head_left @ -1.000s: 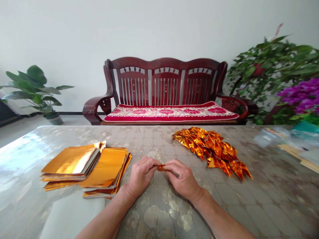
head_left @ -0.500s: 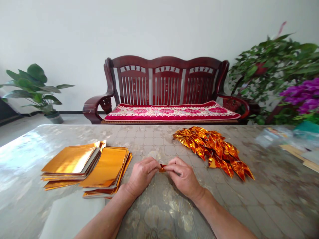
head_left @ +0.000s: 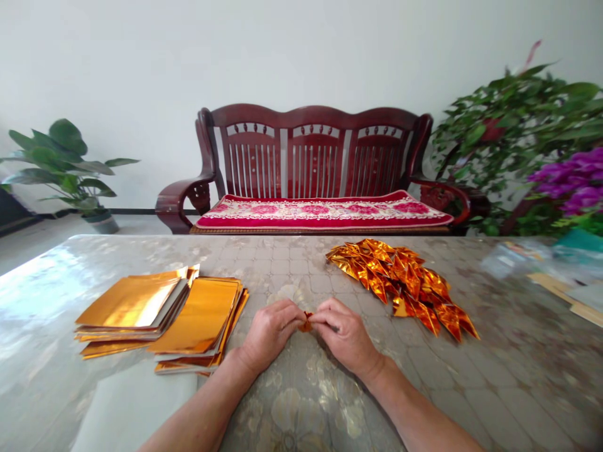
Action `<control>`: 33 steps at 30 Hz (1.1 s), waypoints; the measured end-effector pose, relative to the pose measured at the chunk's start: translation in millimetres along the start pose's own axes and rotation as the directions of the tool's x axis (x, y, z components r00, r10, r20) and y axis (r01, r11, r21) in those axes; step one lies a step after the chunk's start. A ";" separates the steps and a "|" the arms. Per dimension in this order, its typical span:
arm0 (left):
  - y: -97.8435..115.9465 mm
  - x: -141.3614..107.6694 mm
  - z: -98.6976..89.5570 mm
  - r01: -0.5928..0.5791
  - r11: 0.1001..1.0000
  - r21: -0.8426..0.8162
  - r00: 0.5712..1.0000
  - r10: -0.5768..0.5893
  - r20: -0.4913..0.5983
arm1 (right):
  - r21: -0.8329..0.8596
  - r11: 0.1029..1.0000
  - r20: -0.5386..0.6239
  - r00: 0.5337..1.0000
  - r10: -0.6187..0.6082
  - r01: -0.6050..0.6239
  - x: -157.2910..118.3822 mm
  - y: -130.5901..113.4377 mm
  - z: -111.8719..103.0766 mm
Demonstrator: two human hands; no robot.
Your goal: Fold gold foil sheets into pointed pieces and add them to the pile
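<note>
Between my fingertips, over the middle of the table, is a small folded piece of gold foil paper (head_left: 306, 322). My left hand (head_left: 272, 328) pinches its left end and my right hand (head_left: 347, 333) pinches its right end. Most of the piece is hidden by the fingers. To the left of my left hand lie two stacks of flat gold foil sheets, a left stack (head_left: 129, 301) and a right stack (head_left: 200, 317). Beyond my right hand is a heap of folded, pointed gold foil pieces (head_left: 405, 282).
A patterned cover lies over the table (head_left: 452, 383). A pale sheet (head_left: 136, 408) is near my left forearm. Clear plastic bags (head_left: 516, 258) and flat tan strips (head_left: 560, 295) lie at the right. Behind the table stands a dark red wooden bench (head_left: 313, 157), with plants on both sides.
The foil piece has turned slightly between my fingers, and its shape shows differently. Both hands keep their pinch in nearly the same place.
</note>
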State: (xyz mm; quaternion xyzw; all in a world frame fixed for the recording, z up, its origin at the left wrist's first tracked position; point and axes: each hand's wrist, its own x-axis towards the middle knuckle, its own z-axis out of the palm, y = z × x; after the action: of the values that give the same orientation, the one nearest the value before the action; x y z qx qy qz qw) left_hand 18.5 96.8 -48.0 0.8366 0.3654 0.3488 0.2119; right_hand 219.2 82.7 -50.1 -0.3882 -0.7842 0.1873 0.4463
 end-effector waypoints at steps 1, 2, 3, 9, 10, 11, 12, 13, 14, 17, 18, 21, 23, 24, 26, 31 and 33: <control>-0.4 -0.1 0.5 0.009 1.000 0.001 1.000 -0.009 -0.002 | -0.003 1.000 -0.001 1.000 0.005 -0.005 0.2 -0.4 0.1; -0.8 -0.1 1.1 0.019 1.000 0.001 1.000 -0.019 -0.004 | -0.008 1.000 -0.004 1.000 0.011 -0.011 0.4 -0.8 0.2; -1.4 -0.2 1.6 0.027 1.000 0.000 1.000 -0.027 -0.008 | -0.013 1.000 -0.009 1.000 0.020 -0.021 0.6 -1.2 0.4; -2.5 -0.2 2.6 0.045 0.999 0.000 0.999 -0.045 -0.002 | -0.032 0.998 -0.009 0.999 0.050 -0.050 0.4 -0.9 1.3; -2.2 -0.2 2.5 0.044 0.999 0.003 0.999 -0.044 0.000 | -0.031 0.998 -0.006 0.999 0.048 -0.048 0.1 -0.4 1.3; -1.7 -0.2 2.5 0.043 0.999 0.006 0.999 -0.043 -0.001 | -0.029 0.999 -0.003 0.999 0.043 -0.043 -0.2 0.1 1.3; -1.2 -0.2 2.6 0.042 0.999 0.008 0.999 -0.042 -0.002 | -0.026 0.999 -0.001 0.999 0.036 -0.036 -0.4 0.5 1.1; -0.8 -0.3 2.7 0.040 0.999 0.007 0.999 -0.040 -0.005 | -0.022 0.999 -0.001 1.000 0.031 -0.031 -0.5 0.8 1.0; -0.6 -0.3 3.1 0.038 0.999 0.003 0.999 -0.038 -0.009 | -0.018 1.000 -0.002 1.000 0.025 -0.025 -0.6 0.8 0.7; -0.7 -0.4 4.4 0.033 0.999 -0.019 0.999 -0.033 -0.020 | -0.010 1.000 -0.006 1.000 0.019 -0.019 0.4 -0.2 -0.1; -0.9 -0.4 4.8 0.031 0.999 -0.030 0.999 -0.032 -0.024 | -0.010 1.000 -0.009 1.000 0.018 -0.018 1.0 -1.0 -0.3; -1.4 -0.6 5.6 0.025 0.998 -0.062 0.999 -0.027 -0.033 | -0.013 1.000 -0.033 0.999 0.022 -0.022 2.4 -3.6 -0.5; -1.5 -0.7 5.9 0.016 0.998 -0.069 0.999 -0.018 -0.030 | -0.019 0.999 -0.054 0.998 0.032 -0.033 2.6 -5.2 -0.3; -1.4 -0.8 6.0 0.012 0.998 -0.067 1.000 -0.014 -0.028 | -0.022 0.999 -0.060 0.998 0.036 -0.037 2.5 -5.9 -0.2; -1.3 -0.9 6.5 0.011 0.998 -0.065 1.000 -0.012 -0.023 | -0.025 0.999 -0.058 0.998 0.040 -0.042 2.3 -6.8 0.0; -0.5 -0.9 8.4 0.039 0.996 -0.076 0.998 -0.042 -0.037 | -0.037 0.998 -0.050 0.998 0.048 -0.050 2.4 -8.5 -1.1; 0.3 -1.2 8.6 0.045 0.996 -0.074 0.998 -0.048 -0.039 | -0.041 0.998 -0.048 0.998 0.050 -0.052 2.6 -9.2 -1.9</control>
State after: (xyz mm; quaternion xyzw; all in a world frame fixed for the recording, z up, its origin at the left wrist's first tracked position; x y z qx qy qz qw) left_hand 24.5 94.9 -54.1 0.8124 0.3759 0.3738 0.2429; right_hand 216.0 78.8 -41.7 -0.4218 -0.7672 0.1730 0.4512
